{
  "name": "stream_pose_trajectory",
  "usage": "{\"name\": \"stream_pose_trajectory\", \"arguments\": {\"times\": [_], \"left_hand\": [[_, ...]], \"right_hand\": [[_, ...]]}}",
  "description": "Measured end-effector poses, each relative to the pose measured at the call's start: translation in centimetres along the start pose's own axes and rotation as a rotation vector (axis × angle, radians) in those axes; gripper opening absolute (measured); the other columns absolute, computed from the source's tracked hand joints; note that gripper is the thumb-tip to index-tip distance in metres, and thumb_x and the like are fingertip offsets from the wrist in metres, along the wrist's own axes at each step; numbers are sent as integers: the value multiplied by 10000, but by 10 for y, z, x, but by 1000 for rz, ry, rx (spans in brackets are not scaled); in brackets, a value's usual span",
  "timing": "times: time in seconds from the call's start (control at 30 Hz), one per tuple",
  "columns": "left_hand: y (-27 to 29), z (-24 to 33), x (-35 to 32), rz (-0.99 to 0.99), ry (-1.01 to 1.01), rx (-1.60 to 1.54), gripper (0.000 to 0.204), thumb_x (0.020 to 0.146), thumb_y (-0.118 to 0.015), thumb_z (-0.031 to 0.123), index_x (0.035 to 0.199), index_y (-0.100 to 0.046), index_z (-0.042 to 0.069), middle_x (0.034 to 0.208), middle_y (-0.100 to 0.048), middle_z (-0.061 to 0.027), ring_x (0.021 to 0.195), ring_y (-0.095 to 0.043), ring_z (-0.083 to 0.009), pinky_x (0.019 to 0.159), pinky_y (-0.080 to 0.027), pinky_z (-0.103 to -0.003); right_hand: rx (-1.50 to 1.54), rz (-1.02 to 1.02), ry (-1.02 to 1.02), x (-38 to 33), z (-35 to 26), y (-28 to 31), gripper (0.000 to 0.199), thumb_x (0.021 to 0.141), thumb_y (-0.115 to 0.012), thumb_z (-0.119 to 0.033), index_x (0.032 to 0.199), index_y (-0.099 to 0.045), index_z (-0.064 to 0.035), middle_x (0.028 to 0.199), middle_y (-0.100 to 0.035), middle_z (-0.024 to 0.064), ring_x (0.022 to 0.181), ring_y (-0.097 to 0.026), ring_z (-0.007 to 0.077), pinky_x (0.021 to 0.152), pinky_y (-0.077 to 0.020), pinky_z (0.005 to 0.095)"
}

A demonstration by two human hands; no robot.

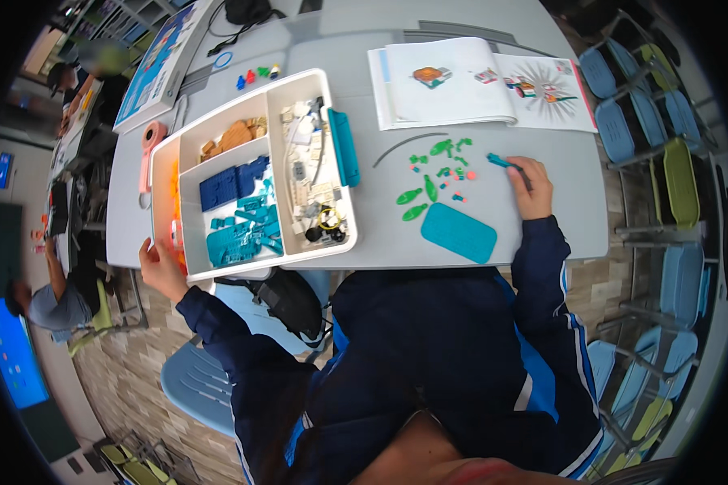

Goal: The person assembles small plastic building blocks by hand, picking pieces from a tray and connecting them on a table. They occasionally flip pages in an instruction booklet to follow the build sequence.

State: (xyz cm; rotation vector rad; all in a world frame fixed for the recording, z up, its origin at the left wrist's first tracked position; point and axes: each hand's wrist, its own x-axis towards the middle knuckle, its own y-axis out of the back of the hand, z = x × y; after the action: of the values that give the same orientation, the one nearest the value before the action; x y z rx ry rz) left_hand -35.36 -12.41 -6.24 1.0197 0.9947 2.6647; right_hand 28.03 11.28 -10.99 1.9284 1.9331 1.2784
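My left hand [162, 268] is at the near left corner of a white sorting tray [267, 263], its fingers closed about the tray's edge. The tray's compartments hold orange, brown, dark blue, teal and white building bricks [243, 234]. On the right, my right hand [532, 190] pinches a small teal building piece [500, 160] between thumb and fingers, just above the table. Green leaf pieces [410, 196] and small coral pieces lie loose to its left. Nearer me rests a flat teal plate with rounded corners [459, 233].
An open picture booklet [453, 89] lies at the back right, a thin dark curved piece [408, 144] below it. A teal lid [344, 147] leans on the tray's right side. Small coloured figures [257, 76], a pink tape roll [151, 136] and a large box [158, 73] stand left and beyond.
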Motion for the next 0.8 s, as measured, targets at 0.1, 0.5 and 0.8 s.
{"name": "stream_pose_trajectory", "arguments": {"times": [0.1, 0.5, 0.8], "left_hand": [[-4, -4, 7, -44, 65, -16, 316, 896, -691, 214, 1139, -684, 13, 868, -739, -131, 767, -694, -190, 708, -546, -332], [61, 123, -58, 322, -565, 15, 231, 915, -672, 55, 1136, -665, -13, 1314, -573, -170, 1221, -544, -299, 1010, -446, -409], [66, 257, -126, 866, -957, -670, 110, 922, -601, 7, 1017, -656, 6, 1160, -602, -205, 985, -625, -302, 837, -530, -369]], "right_hand": [[-45, -29, 103, 5, -2, -1, 161, 874, -687, -98, 1027, -730, -70, 1027, -680, 104, 973, -614, 276, 847, -492, 364], [-542, 589, 5, 79, 119, 62, 796, 847, -726, -470, 1415, -451, 15, 1338, -555, 233, 1242, -512, 408, 1123, -283, 502], [-743, 208, -474, 101, 197, 69, 937, 913, -456, -683, 1482, -331, 51, 1561, -282, 253, 1480, -237, 315, 1167, -99, 622]]}}
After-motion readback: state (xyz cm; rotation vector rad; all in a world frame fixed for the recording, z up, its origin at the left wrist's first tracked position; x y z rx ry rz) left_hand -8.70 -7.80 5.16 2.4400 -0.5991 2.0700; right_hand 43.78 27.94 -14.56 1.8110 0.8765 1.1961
